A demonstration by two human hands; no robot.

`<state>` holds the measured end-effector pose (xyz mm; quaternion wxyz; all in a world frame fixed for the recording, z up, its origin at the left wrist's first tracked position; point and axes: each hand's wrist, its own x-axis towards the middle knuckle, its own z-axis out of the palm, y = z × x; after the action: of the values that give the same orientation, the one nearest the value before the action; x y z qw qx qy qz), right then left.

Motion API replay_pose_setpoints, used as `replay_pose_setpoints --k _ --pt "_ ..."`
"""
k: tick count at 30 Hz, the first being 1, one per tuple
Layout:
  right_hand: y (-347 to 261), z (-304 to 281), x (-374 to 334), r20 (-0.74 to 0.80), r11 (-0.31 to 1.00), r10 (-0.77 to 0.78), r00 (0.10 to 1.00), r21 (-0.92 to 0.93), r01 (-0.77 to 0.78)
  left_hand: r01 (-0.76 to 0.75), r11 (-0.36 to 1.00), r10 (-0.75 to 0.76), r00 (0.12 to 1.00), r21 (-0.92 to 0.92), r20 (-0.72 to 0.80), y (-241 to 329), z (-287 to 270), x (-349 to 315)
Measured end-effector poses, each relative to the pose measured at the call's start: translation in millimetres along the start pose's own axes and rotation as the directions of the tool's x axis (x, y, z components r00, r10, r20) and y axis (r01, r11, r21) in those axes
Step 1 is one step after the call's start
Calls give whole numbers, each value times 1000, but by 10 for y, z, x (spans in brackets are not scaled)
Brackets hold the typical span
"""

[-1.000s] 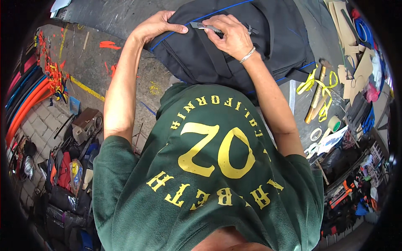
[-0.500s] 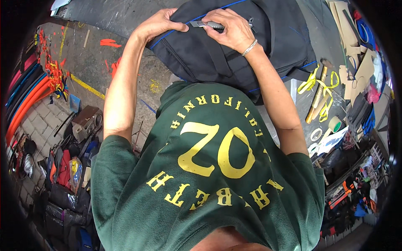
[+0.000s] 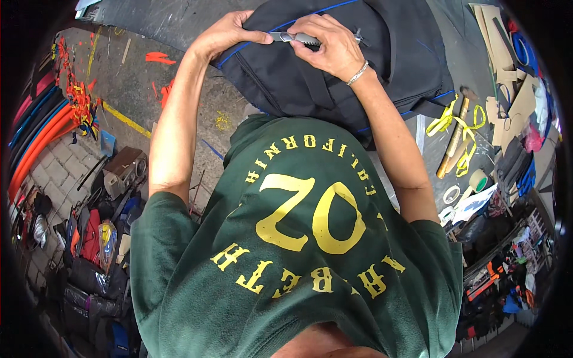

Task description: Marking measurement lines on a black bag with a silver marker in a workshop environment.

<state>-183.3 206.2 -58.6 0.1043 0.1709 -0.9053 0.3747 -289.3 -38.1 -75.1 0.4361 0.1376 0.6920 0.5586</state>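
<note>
Even, bright daylight fills the view — no glare, and only soft shadow under the forearms and along the folds of the dark bag (image 3: pixel 358 65). The centre is sharp, print on the green shirt (image 3: pixel 298 250) crisp. Toward the rim the fisheye bends straight edges and shrinks the clutter, then a black vignette closes the corners.

A wooden-handled hammer (image 3: pixel 452 143), yellow straps (image 3: pixel 462 122) and tape rolls (image 3: pixel 477 179) lie rightward.
</note>
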Motion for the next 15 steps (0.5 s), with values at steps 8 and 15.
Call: replay_pose_setpoints --k 8,15 --pt "62 55 57 41 999 -39 998 -2 39 245 962 -242 970 -122 39 -8 -70 -111" --pt "41 19 92 60 999 -8 998 34 5 200 969 -188 978 -148 91 -57 -70 -94"
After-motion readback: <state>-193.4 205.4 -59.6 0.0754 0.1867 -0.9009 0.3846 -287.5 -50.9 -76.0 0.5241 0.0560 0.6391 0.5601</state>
